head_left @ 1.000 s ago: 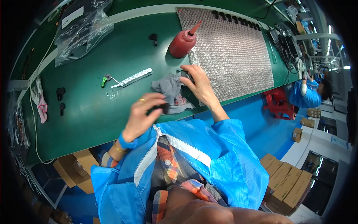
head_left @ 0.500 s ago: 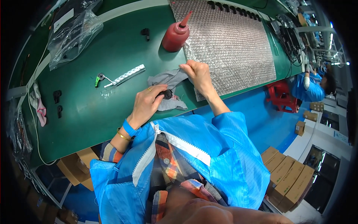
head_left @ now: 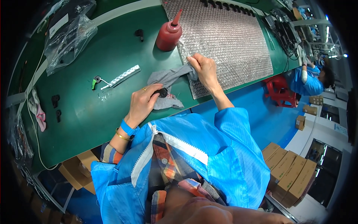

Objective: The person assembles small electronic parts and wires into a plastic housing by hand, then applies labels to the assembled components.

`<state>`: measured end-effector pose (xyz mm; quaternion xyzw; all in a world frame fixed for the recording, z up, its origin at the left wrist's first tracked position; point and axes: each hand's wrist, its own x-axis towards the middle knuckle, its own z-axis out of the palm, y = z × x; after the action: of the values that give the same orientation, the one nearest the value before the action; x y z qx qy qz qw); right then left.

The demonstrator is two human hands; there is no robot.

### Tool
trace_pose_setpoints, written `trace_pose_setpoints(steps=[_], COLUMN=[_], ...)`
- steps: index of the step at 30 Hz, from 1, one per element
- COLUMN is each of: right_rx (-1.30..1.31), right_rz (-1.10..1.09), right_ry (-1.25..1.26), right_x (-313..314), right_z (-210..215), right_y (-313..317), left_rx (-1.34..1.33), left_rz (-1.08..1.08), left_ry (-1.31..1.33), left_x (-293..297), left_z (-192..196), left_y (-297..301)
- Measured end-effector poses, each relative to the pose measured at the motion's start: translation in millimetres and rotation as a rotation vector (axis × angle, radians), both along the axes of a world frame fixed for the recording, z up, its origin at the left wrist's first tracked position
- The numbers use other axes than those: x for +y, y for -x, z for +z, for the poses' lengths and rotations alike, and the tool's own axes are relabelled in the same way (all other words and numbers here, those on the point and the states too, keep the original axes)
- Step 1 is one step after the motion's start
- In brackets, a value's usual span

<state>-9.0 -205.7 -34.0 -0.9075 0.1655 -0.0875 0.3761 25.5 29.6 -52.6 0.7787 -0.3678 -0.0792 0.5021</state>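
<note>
Between the fingers of my left hand (head_left: 143, 100) is a small black plastic part (head_left: 162, 92), held over a grey cloth (head_left: 168, 79). My right hand (head_left: 203, 69) pinches the far end of that cloth and pulls it taut toward the bubble wrap. The cloth's near end lies crumpled on the green table (head_left: 85, 123) below the black part. Left of my hands are a silvery patterned strip (head_left: 123, 76) and a small black-and-green part (head_left: 96, 82). A red squeeze bottle (head_left: 169, 36) with a pointed nozzle stands beyond my hands.
A sheet of bubble wrap (head_left: 227, 48) covers the table's right, with several black parts (head_left: 228, 7) lined along its far edge. Loose black parts (head_left: 55, 100) lie at left, near a pinkish cloth (head_left: 38, 110). A plastic bag (head_left: 71, 41) sits far left; a red stool (head_left: 279, 91) stands beyond the table.
My right hand has drawn the cloth's end a little to the right, stretching it tighter. My left hand still grips the black part. The whole view has shifted slightly.
</note>
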Motion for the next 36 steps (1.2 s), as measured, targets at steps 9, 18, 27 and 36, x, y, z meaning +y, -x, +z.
trace_pose_setpoints(steps=[9, 18, 27, 36], right_rx=[-0.364, -0.350, -0.293, -0.323], right_rz=[-0.098, 0.277, 0.214, 0.404], right_ry=[-1.210, -1.869, -1.998, -1.765], right_x=[-35, -7, 4, 8], right_z=[4, 14, 11, 5], right_y=[4, 12, 15, 8], left_rx=[0.026, 0.169, 0.156, 0.161], left_rz=[0.030, 0.079, 0.109, 0.113], left_ry=[0.061, 0.056, 0.075, 0.063], left_x=[-2, -3, -6, -6], left_z=[-1, 2, 1, 0], left_y=[-1, 1, 2, 1])
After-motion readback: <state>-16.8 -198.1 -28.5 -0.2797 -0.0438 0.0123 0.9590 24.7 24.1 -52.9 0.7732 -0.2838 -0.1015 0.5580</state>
